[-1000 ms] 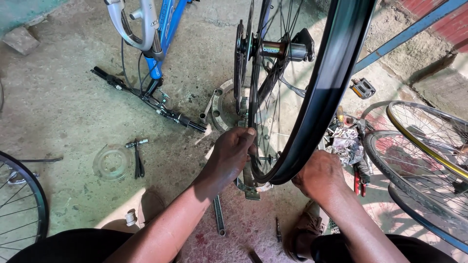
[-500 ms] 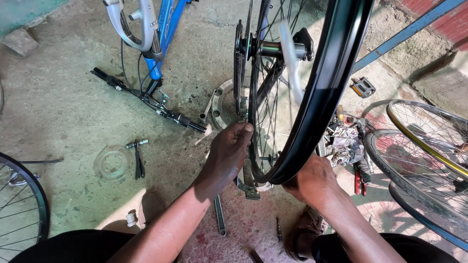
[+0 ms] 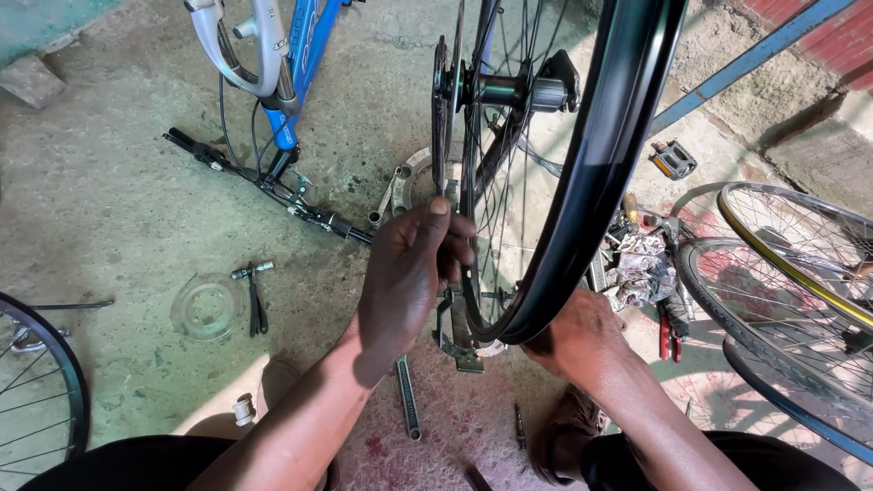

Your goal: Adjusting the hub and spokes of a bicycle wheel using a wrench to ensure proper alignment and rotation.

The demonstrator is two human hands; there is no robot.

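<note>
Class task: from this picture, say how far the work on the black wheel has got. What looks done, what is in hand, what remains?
Done: the wheel is off a bike and stands on the floor. In hand: the left hand pinches the spokes while the right hand steadies the rim. Left: the wheel is unmounted, and tools lie out.

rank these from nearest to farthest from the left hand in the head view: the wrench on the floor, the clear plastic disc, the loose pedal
Measured from the left hand:
1. Wrench, on the floor just below the hand, beside the forearm.
2. Clear plastic disc, on the concrete out to the left, next to the pliers.
3. Loose pedal, up on the right, beyond the black rim of the wheel.
</note>
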